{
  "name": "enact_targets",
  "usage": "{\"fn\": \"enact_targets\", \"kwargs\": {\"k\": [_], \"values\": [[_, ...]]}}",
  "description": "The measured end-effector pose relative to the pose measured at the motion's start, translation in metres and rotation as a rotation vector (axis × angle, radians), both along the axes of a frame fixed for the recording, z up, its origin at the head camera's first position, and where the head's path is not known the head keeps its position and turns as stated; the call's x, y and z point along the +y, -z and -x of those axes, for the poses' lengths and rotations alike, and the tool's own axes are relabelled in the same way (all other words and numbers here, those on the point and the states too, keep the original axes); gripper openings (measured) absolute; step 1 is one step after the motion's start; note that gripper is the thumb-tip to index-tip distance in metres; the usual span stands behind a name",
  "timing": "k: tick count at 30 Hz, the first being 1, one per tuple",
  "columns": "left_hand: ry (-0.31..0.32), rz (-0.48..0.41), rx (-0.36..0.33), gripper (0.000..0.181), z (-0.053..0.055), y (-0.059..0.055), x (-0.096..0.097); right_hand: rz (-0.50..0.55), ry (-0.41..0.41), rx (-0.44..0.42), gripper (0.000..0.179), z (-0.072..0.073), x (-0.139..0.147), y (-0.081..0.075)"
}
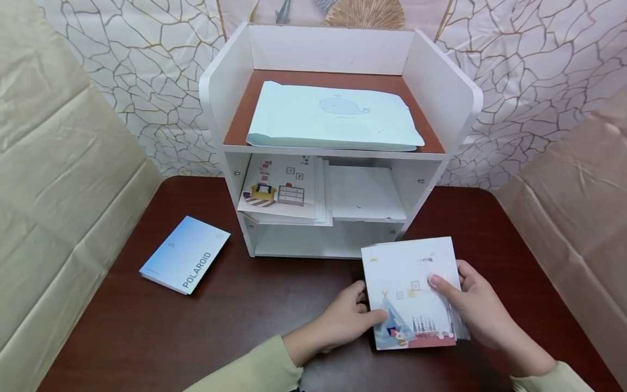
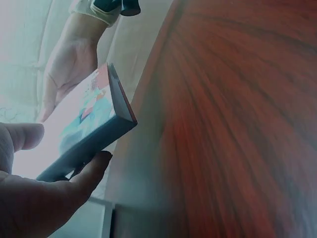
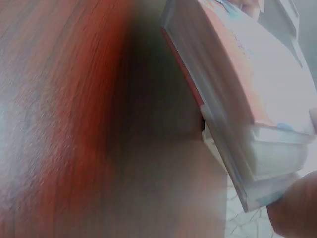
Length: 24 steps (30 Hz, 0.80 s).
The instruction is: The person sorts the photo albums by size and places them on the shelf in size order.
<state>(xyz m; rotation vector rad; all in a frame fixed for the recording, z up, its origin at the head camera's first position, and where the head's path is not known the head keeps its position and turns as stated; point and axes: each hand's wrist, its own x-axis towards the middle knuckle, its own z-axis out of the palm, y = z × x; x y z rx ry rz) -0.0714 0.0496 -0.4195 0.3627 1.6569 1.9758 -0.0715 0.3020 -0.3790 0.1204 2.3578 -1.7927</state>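
Observation:
Both hands hold a thick book (image 1: 407, 283) with a white cover, a blue tent drawing and a red strip along its lower edge. My left hand (image 1: 345, 318) grips its left side, thumb on the cover and fingers underneath. On the opposite side, my right hand (image 1: 482, 305) lays its thumb on the cover, with the other fingers partly hidden behind. The left wrist view shows the book (image 2: 94, 116) raised above the table, tilted. Seen from the right wrist, its page block (image 3: 218, 74) is thick, and a lower layer juts out beyond the upper cover.
A white shelf unit (image 1: 455, 103) stands at the back of the dark wooden table (image 1: 274, 305). On top lies a pale whale-print packet (image 1: 333, 117); the middle level holds illustrated books (image 1: 281, 190) and a white book (image 1: 364, 190). A blue POLAROID book (image 1: 185, 255) lies at left.

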Motion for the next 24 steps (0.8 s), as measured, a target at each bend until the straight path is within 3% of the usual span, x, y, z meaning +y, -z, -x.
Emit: {"fn": "enact_targets", "kwargs": {"k": [8,15,24], "values": [[-0.027,0.007,0.157,0.046,-0.003,-0.005,-0.019,0.068,-0.088,0.156,0.035,0.003,-0.022,-0.013],[-0.119,0.073,0.305,0.046,-0.002,-0.003,-0.03,0.119,-0.087,0.262,0.037,0.011,-0.045,-0.022],[-0.187,-0.037,0.392,0.05,-0.005,-0.001,-0.037,0.255,-0.14,0.356,0.034,0.024,-0.068,-0.028]]}}
